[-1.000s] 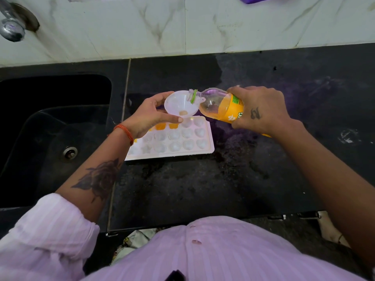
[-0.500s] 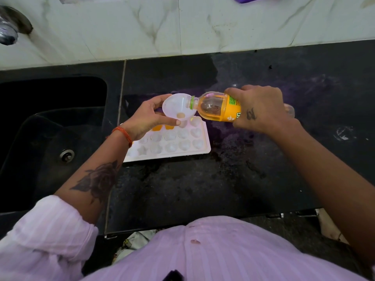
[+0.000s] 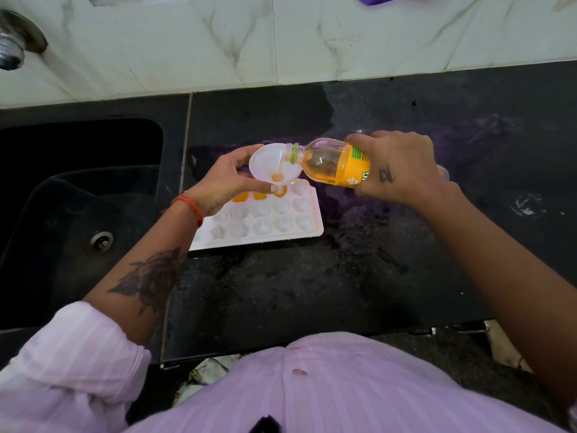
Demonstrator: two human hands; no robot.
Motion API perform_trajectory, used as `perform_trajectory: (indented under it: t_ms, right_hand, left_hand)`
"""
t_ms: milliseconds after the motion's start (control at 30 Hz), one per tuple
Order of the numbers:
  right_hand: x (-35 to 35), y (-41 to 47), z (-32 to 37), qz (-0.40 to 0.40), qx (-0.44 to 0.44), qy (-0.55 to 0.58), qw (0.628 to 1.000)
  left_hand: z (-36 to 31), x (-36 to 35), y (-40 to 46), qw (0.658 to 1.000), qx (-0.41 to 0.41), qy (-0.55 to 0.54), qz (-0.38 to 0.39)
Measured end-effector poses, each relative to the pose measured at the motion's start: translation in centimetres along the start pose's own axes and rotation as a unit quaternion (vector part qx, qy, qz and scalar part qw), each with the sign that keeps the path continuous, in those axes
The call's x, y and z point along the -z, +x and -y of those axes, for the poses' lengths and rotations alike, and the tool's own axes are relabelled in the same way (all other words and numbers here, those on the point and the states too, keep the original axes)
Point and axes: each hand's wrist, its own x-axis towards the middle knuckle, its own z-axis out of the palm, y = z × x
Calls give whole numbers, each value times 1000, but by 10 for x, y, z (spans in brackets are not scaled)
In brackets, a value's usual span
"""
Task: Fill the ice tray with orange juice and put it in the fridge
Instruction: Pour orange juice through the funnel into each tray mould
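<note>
A white ice tray [image 3: 307, 234] with heart and star cells lies on the black counter [image 3: 281, 292]. Three cells in its far row hold orange juice. My left hand [image 3: 224, 182] holds a white funnel [image 3: 268, 162] over the far row, with a little juice at its bottom. My right hand [image 3: 396, 167] grips a clear juice bottle [image 3: 334, 162] with an orange label, tipped sideways, its open mouth over the funnel's rim. Juice runs from the mouth into the funnel. My left wrist hides the tray's left cells.
A black sink [image 3: 78, 214] with a metal drain lies left of the counter. A tap [image 3: 12, 48] sticks out at the top left. A marble-tiled wall [image 3: 281, 42] runs behind. The counter's front edge is close to my shirt.
The bottle has tipped further and juice now flows into the funnel. A third cell in the far row now shows orange. Both hands stay over the tray's far row.
</note>
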Motion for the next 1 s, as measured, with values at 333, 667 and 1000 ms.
perform_trajectory:
  t_ms: [333,667,1000]
  right_hand:
    - [-3,-4,-3,11,-22,103,994]
    - [-1,-13,-11,6,-39,76,996]
    - [-4,-17,-17,8,-40,24,999]
  left_hand:
    - [-3,2,2,1000,-15,-3,0]
    - [-7,-9,11,1000,-23,8,13]
    - [-9,-18,12,999,-4,32,25]
